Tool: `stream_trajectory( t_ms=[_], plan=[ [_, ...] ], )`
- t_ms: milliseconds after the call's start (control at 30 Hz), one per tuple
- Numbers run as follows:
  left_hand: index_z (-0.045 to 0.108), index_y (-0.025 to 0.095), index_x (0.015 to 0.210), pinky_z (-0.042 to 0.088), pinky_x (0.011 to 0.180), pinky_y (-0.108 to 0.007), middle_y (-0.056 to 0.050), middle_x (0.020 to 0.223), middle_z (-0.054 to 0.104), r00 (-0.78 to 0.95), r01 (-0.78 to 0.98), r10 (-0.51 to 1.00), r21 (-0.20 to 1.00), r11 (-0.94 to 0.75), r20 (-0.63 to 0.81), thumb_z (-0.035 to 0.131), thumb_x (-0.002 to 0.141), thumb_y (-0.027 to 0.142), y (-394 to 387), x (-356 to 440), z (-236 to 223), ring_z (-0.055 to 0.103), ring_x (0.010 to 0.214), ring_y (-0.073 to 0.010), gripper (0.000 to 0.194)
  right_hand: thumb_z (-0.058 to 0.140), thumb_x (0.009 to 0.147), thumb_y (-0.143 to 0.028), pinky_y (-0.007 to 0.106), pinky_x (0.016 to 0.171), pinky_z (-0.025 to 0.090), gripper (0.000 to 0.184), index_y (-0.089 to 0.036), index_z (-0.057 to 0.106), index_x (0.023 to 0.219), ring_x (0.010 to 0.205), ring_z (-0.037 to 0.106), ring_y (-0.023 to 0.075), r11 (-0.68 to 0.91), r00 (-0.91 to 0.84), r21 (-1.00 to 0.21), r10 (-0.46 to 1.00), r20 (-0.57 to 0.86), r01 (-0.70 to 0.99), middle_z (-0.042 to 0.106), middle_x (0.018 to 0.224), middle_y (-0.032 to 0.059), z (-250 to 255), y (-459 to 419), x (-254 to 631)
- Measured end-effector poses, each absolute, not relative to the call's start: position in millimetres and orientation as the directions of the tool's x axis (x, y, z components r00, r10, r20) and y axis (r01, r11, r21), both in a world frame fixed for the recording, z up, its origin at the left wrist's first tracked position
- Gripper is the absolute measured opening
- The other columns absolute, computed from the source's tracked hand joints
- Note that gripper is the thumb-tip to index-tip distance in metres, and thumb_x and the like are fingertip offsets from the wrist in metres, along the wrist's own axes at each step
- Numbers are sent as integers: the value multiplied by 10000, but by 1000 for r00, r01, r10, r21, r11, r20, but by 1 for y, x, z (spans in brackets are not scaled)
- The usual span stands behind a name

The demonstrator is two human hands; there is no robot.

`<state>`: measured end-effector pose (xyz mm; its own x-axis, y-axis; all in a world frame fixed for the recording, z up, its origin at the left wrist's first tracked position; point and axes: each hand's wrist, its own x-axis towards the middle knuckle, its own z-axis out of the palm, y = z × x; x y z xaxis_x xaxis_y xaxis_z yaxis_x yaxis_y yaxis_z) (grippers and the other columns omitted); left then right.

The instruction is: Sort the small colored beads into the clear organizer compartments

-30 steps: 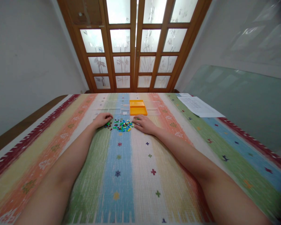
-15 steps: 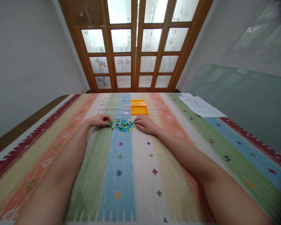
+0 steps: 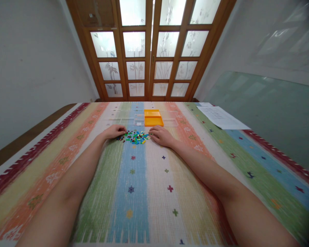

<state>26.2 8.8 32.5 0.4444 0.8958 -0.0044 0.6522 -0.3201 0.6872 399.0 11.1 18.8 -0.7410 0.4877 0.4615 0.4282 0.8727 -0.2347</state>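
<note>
A pile of small coloured pieces (image 3: 137,137), mostly green, blue, white, yellow and dark red, is spread on the striped tablecloth (image 3: 134,206). At its left edge is my left hand (image 3: 115,131), thumb and fingers drawn together over the pieces. Whatever is between those fingertips is too small to make out. My right hand (image 3: 161,136) rests on the cloth at the pile's right edge, fingers bent together against the nearest pieces. I cannot see what, if anything, they pinch. Several dark red and green pieces lie just below my left fingertips.
Behind the pile stands an orange two-part tray (image 3: 153,121). Clear plastic trays (image 3: 171,122) flank it on both sides. Printed paper sheets (image 3: 221,117) lie at the table's right far side. Wood-framed glass doors (image 3: 149,68) rise beyond the table.
My left hand has moved to the right, closer to the main pile, and its fingertips now sit above the left pieces. My right hand has hardly shifted.
</note>
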Motion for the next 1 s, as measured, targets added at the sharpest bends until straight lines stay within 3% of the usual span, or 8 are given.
stream_trajectory(
  t_ms=[167,467,700,867,1000],
  plan=[
    [745,168,1000,490,688,-259,-41,848,723,482,619,876,712,-332,-10,665,843,460,8,23,33,622,733,-153,341,553,1039,-313,436,1054,474,290,-235,747,1239,1183,617,267,888,-770,-231,460,441,398,686,1276,123,19,9,399],
    [700,163,904,454,604,-246,-12,721,658,503,611,863,728,-310,-54,721,779,440,4,25,37,589,651,-141,304,577,1014,-276,457,1051,478,260,-233,749,1205,1193,610,277,865,-746,-245,501,438,437,681,1271,130,19,9,398],
    [661,171,933,455,598,-252,-1,732,630,429,552,903,791,-263,2,713,782,433,6,21,33,578,646,-134,307,557,1032,-312,457,1064,476,298,-242,731,1263,1198,615,277,869,-753,-239,496,433,434,680,1293,126,17,10,398],
    [676,169,949,434,597,-247,8,723,618,367,580,929,771,-264,42,695,781,384,6,23,30,561,643,-128,273,566,1036,-351,485,1085,467,386,-254,667,1395,1258,599,292,876,-757,-240,482,441,418,645,1393,136,16,9,399],
    [699,165,978,465,656,-263,-24,809,679,380,583,923,760,-287,57,688,823,457,6,27,31,586,710,-143,331,581,1027,-336,467,1070,475,300,-241,732,1269,1233,613,286,882,-764,-232,472,440,411,656,1364,135,15,10,399]
  ],
)
